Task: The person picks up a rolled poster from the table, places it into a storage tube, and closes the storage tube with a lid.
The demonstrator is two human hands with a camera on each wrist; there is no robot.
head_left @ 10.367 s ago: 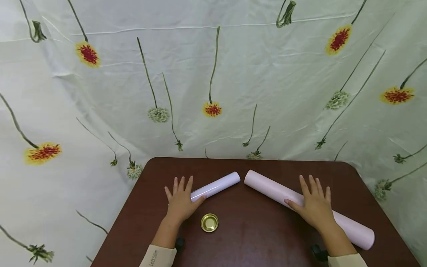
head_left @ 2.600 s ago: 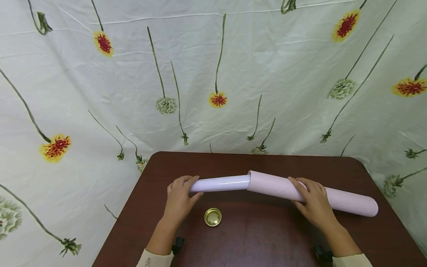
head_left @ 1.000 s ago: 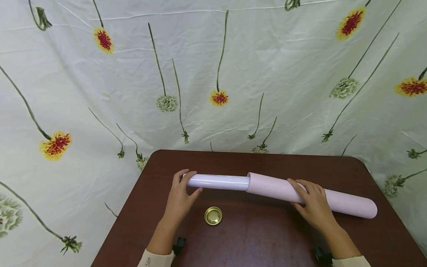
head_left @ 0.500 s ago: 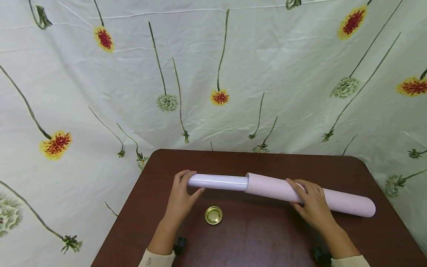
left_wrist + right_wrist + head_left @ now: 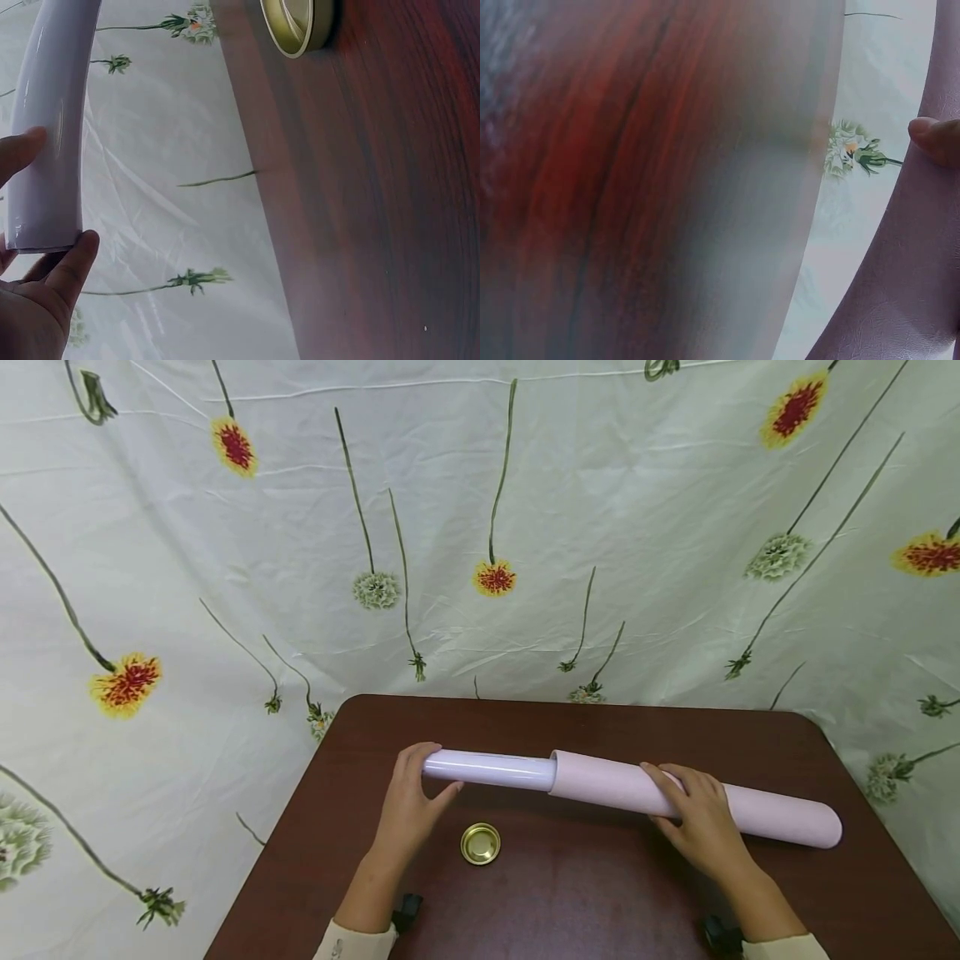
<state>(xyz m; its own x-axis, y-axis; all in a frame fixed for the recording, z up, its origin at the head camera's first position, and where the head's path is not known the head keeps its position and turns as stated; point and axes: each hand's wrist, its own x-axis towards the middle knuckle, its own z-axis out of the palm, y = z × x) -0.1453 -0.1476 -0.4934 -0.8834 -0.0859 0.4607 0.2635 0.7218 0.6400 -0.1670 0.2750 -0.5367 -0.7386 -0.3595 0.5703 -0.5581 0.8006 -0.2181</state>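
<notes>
A glossy whitish roll (image 5: pixel 491 770) reaches from the left into the open end of a wider pale pink tube (image 5: pixel 783 816); its inserted part is hidden. My left hand (image 5: pixel 405 810) holds the roll near its outer end. In the left wrist view, the thumb lies along the roll (image 5: pixel 52 172) and a fingertip touches the end rim. Over the middle of the pink tube, my right hand (image 5: pixel 703 827) grips with fingers on top and thumb on the near side. The right wrist view catches only a fingertip (image 5: pixel 934 139) against the pink tube (image 5: pixel 885 292).
A small round gold dish (image 5: pixel 480 844) sits on the dark brown table (image 5: pixel 570 893), in front of the roll. Behind the table hangs a white cloth (image 5: pixel 420 510) printed with flowers. Dark wrist straps show at both wrists.
The roll and tube lay apart under spread hands at first; later the roll's end was inside the tube. Over the last second, slightly less of the roll shows and the tube has shifted slightly left.
</notes>
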